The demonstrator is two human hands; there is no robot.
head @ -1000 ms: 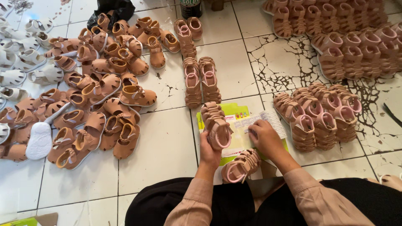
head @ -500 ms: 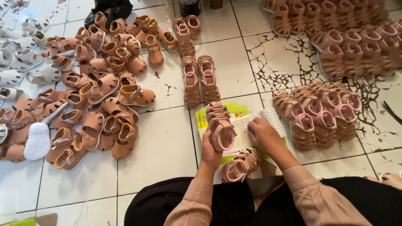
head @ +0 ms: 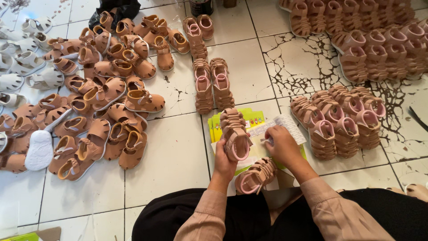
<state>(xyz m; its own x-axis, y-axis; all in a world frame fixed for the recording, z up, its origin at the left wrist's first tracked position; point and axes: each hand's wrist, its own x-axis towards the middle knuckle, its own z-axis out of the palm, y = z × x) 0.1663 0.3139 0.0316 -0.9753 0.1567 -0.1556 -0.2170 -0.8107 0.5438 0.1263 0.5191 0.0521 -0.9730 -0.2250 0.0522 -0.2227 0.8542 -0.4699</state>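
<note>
So I'm sat on the white tiled floor (head: 174,156), near its bottom edge, legs crossed. My left hand (head: 224,159) is wrapped around a small tan sandal with pink lining (head: 235,133), holding it up off the floor with the toe pointing away from me. My right hand (head: 281,145) is just beside it, fingers curled together on what looks like a small sticker or tag, though it's too tiny for me to tell. Under both hands lies a sheet of white labels (head: 278,127) on top of some yellow-green card sheets (head: 254,118). A second matching sandal (head: 256,175) rests against my lap, just below the held one.

Out to the left side of the floor there's a big loose heap of brown sandals (head: 96,111), with white sandals (head: 22,67) along the left edge. Neat rows of pink-lined sandals (head: 339,118) sit to my right, more stacked in the top right corner (head: 370,40).
</note>
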